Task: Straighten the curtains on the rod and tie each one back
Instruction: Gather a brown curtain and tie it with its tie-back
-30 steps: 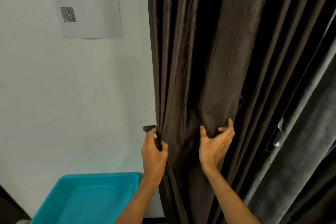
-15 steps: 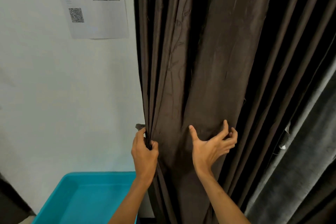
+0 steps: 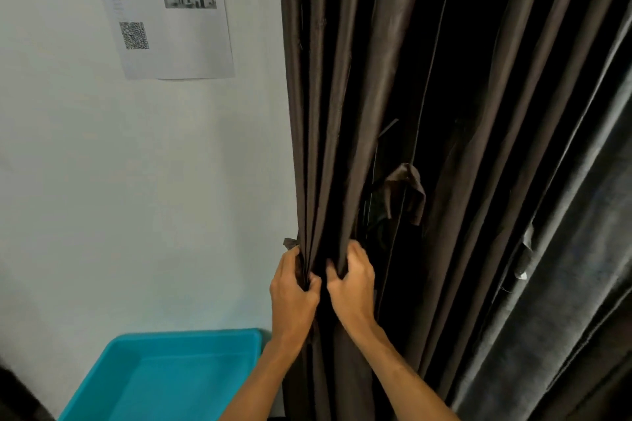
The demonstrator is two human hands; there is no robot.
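Gripping brown curtain (image 3: 337,147) folds, L hand (image 3: 292,287) & R hand (image 3: 352,284) both curled tight, side by side

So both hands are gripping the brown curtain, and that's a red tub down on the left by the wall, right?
Not quite. The tub is turquoise, not red, as the head view shows. The rest holds: the left hand and the right hand both grip folds of the brown curtain, and the tub sits low on the left.
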